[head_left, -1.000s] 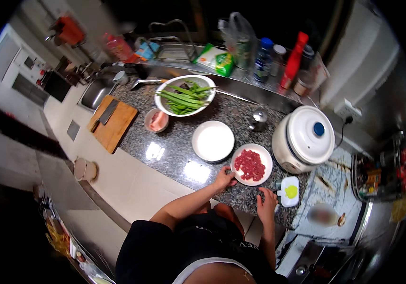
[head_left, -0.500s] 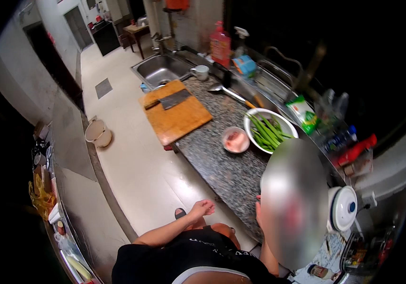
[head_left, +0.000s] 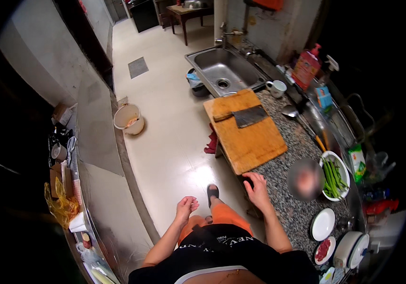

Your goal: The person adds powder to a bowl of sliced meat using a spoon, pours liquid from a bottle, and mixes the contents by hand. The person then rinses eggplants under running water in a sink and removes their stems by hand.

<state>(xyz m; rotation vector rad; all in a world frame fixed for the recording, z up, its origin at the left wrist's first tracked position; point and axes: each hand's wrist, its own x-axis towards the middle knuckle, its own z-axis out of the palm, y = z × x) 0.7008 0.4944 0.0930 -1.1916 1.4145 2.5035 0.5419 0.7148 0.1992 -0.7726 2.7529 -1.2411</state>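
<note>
Above the floor, my left hand (head_left: 187, 207) hangs with its fingers loosely bent and nothing in it. My right hand (head_left: 258, 189) is by the counter's front edge, fingers apart and slightly curled, just below the near corner of a wooden cutting board (head_left: 260, 146); whether it touches the edge I cannot tell. On the board lies a cleaver (head_left: 250, 116), its dark wide blade to the right. Right of that hand, a blurred patch covers a small bowl with something pinkish. Beside it stands a white bowl (head_left: 348, 182) of long green vegetables (head_left: 334, 177).
Beyond the board is a steel sink (head_left: 226, 66), with a white mug (head_left: 276, 88) and a spatula (head_left: 302, 123) nearby. A white plate (head_left: 323, 224), a plate of red meat (head_left: 324, 250) and a white pot (head_left: 347, 250) line the near right counter. A bucket (head_left: 129, 119) stands on the floor.
My view has swung right and the counter things appear shifted. My right hand has come from the near right counter to beside the cutting board. A sandalled foot shows further forward.
</note>
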